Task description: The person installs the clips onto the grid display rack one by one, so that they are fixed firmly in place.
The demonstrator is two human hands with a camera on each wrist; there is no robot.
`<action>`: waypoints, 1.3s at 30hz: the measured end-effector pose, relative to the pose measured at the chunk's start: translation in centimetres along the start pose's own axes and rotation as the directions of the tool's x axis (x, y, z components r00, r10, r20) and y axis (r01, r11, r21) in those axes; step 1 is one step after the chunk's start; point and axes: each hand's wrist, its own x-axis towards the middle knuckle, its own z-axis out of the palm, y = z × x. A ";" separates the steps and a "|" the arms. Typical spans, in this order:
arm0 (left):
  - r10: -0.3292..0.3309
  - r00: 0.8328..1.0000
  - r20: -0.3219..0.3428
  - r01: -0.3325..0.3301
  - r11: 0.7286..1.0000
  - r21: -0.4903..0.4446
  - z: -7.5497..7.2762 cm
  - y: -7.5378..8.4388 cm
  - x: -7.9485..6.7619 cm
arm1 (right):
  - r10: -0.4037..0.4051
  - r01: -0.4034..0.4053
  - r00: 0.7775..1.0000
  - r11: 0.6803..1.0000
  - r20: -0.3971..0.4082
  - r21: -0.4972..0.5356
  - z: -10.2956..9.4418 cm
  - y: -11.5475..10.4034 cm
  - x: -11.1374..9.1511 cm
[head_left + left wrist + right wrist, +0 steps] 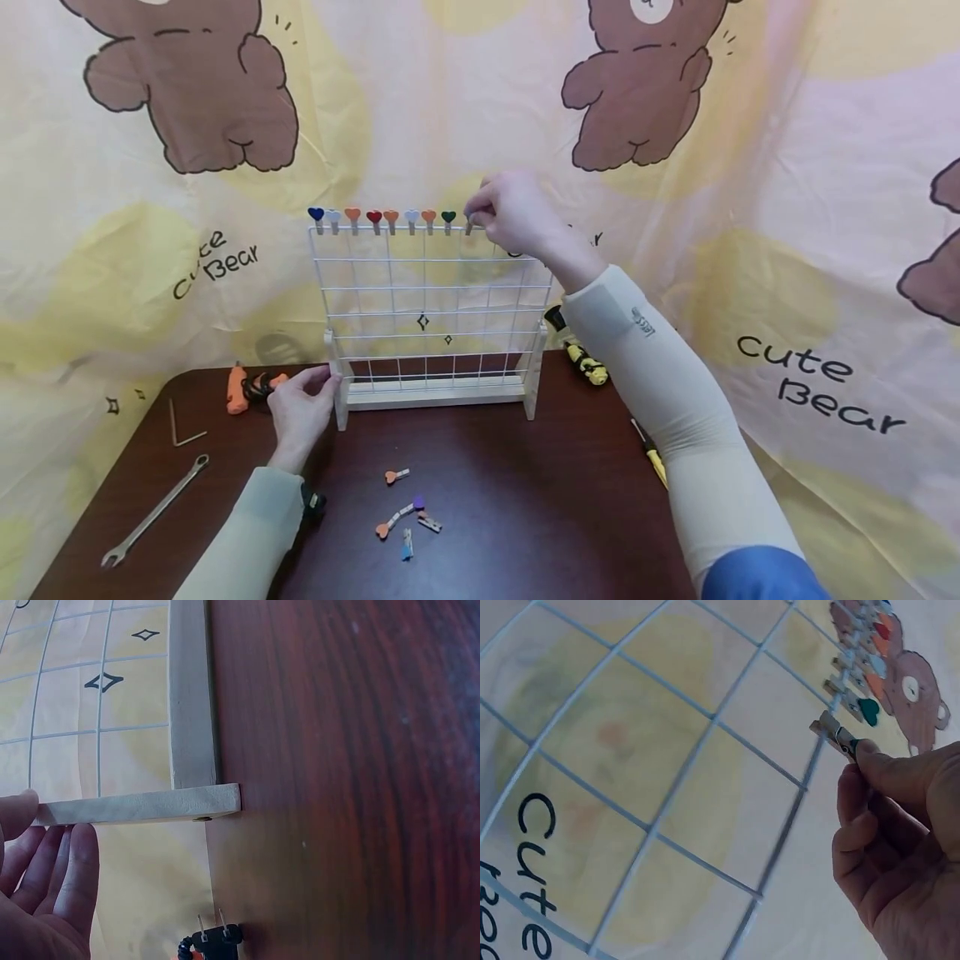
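My right hand (517, 212) pinches a small wooden clothespin (836, 735) by its end at the top wire of a white wire grid (431, 260). The pin's jaws overlap that wire in the right wrist view. To its left, several heart-topped clothespins stand in a row along the top, the nearest a green-heart clothespin (448, 217). Low on the left, my left hand (300, 408) holds the side post of the pale wooden stand (142, 804), thumb on one face and fingers on the other. The grid stands upright in this stand.
Loose clothespins lie in front, including an orange-heart clothespin (391, 477) and a blue-topped clothespin (407, 546). At left are a wrench (157, 510), a hex key (175, 425) and an orange corded tool (237, 390). A yellow-black tool (587, 365) and yellow-handled screwdriver (655, 463) lie right.
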 end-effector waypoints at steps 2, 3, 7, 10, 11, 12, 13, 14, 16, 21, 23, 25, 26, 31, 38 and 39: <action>0.003 1.000 -0.003 -0.003 1.000 0.004 -0.1 0.0 0.0 | -0.009 0.009 1.000 1.000 0.003 -0.009 0.4 0.1 0.3; 0.002 1.000 -0.004 -0.002 1.000 0.003 -0.1 0.0 0.0 | -0.018 0.018 1.000 1.000 -0.010 -0.017 0.6 0.1 0.3; -0.008 1.000 -0.001 0.008 1.000 0.002 -0.2 0.1 0.0 | -0.078 0.065 0.978 0.995 -0.193 -0.072 1.6 -0.3 -0.9; -0.017 1.000 0.003 0.017 1.000 0.002 -0.3 0.2 0.1 | -0.170 0.156 0.910 0.985 -0.377 -0.068 3.4 -1.0 -3.0; -0.018 1.000 0.005 0.018 1.000 0.001 -0.3 0.2 0.1 | -0.201 0.199 0.887 0.979 -0.417 -0.049 4.3 -1.2 -3.7; -0.018 1.000 0.006 0.018 1.000 0.003 -0.4 0.3 0.2 | -0.239 0.252 0.868 0.967 -0.435 -0.028 5.6 -1.3 -4.4; -0.016 1.000 0.007 0.016 1.000 0.005 -0.4 0.2 0.2 | -0.264 0.293 0.867 0.956 -0.423 0.002 6.9 -1.5 -5.2; -0.017 1.000 0.007 0.017 1.000 0.007 -0.4 0.2 0.3 | -0.284 0.326 0.877 0.944 -0.387 0.047 8.5 -1.7 -5.9; -0.022 1.000 0.008 0.022 1.000 0.010 -0.5 0.2 0.3 | -0.301 0.342 0.924 0.926 -0.237 0.156 12.1 -2.0 -7.4; -0.027 1.000 0.003 0.027 0.999 0.021 -0.4 0.0 0.4 | -0.246 0.202 0.920 0.965 0.306 0.167 22.1 -3.4 -11.6; -0.022 1.000 0.002 0.022 1.000 0.022 -0.3 0.0 0.3 | -0.234 0.204 0.865 0.972 0.444 0.116 25.4 -4.1 -13.1; -0.019 1.000 0.006 0.019 1.000 0.018 -0.2 0.1 0.2 | -0.242 0.221 0.818 0.970 0.522 0.104 27.8 -4.8 -14.3; -0.020 1.000 0.008 0.020 1.000 0.015 -0.2 0.1 0.2 | -0.248 0.232 0.802 0.968 0.544 0.098 28.7 -5.0 -14.7; -0.034 0.999 0.025 0.034 0.999 0.008 -0.2 0.4 0.1 | -0.275 0.318 0.790 0.948 0.548 0.017 30.9 -5.8 -15.8; -0.038 0.999 0.016 0.038 0.999 0.011 -0.2 0.4 0.0 | -0.285 0.267 0.818 0.957 0.500 0.109 30.3 -4.9 -16.1; -0.036 0.999 0.019 0.036 0.999 0.012 -0.2 0.4 -0.1 | -0.294 0.258 0.833 0.956 0.469 0.141 29.7 -4.5 -16.0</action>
